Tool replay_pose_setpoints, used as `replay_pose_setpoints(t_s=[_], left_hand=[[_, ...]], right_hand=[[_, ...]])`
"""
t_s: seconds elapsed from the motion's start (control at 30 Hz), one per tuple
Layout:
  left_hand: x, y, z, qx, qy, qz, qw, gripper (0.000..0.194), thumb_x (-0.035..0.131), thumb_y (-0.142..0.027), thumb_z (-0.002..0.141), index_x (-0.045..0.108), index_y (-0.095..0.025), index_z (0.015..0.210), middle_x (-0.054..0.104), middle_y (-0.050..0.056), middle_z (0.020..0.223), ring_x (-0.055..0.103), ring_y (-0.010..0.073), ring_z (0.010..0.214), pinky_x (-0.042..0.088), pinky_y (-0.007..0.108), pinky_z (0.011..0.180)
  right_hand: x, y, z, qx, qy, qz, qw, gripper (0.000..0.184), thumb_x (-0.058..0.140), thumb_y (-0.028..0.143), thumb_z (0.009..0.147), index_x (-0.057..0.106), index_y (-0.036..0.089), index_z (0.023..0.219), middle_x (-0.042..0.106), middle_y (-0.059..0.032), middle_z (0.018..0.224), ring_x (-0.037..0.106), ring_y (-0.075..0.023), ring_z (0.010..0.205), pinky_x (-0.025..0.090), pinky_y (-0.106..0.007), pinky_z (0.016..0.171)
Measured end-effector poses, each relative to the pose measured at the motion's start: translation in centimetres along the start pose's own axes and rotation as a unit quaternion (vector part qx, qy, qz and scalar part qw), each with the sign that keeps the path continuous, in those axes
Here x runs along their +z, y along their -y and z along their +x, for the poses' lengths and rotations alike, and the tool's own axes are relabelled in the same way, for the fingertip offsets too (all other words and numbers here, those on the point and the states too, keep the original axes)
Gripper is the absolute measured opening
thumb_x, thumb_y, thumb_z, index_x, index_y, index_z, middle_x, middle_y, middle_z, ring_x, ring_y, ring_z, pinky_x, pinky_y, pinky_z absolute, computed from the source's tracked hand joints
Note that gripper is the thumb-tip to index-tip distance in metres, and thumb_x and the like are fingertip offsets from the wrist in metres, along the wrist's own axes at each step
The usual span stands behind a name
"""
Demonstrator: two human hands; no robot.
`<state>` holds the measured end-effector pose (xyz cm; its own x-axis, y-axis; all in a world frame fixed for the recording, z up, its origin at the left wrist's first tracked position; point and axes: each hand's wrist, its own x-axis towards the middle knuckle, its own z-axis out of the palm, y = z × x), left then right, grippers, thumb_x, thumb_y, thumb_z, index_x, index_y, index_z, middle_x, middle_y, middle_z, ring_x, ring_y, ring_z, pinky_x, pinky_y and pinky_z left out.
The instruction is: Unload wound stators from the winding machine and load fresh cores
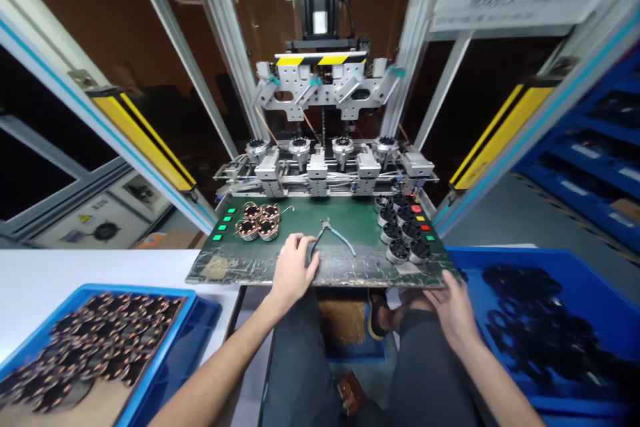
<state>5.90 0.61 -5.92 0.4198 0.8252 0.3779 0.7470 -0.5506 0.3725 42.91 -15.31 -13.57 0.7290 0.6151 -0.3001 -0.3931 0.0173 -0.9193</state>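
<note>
My left hand [294, 268] is on the front part of the green work board [345, 270], its fingers curled and its thumb closed around one handle of a pair of cutting pliers [341, 235]. The pliers lie with handles spread and jaws pointing away from me. My right hand [453, 305] rests at the board's front right edge, fingers apart and holding nothing. Several copper-wound motor stators [259, 221] stand grouped on the board's left. On its right are several stators with black tops [403, 230], nearest to my right hand.
Behind the board stands a machine with several holders carrying black-topped parts [300, 145] under a metal head [323, 90]. Green buttons [224, 223] line the left; a red button [416, 209] is right. Blue trays flank me, with copper-wound parts [105, 340] left and black parts [545, 327] right.
</note>
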Motion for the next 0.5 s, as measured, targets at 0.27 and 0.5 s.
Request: replay_pose_setpoints(t_s=[0.27, 0.5], left_hand=[[-0.9, 7.5, -8.3, 0.172, 0.016, 0.156, 0.973, 0.048, 0.064, -0.042, 0.103, 0.060, -0.035, 0.150, 0.067, 0.006, 0.151, 0.061, 0.0259, 0.140, 0.045, 0.044, 0.114], [2.2, 9.4, -9.5, 0.177, -0.083, 0.176, 0.965, 0.065, 0.075, -0.043, 0.095, 0.055, -0.043, 0.157, 0.070, 0.001, 0.149, 0.064, 0.0240, 0.140, 0.042, 0.042, 0.116]], right_hand=[[4.3, 0.8, 0.2, -0.018, -0.066, 0.084, 0.994, 0.029, 0.073, 0.052, 0.082, 0.082, 0.035, 0.104, 0.073, -0.0048, 0.139, 0.063, -0.0370, 0.140, 0.061, -0.063, 0.106], [6.1, -0.5, 0.4, -0.068, -0.132, 0.131, 0.980, 0.030, 0.067, 0.049, 0.083, 0.079, 0.035, 0.107, 0.075, -0.0002, 0.136, 0.061, -0.0343, 0.143, 0.040, -0.060, 0.130]])
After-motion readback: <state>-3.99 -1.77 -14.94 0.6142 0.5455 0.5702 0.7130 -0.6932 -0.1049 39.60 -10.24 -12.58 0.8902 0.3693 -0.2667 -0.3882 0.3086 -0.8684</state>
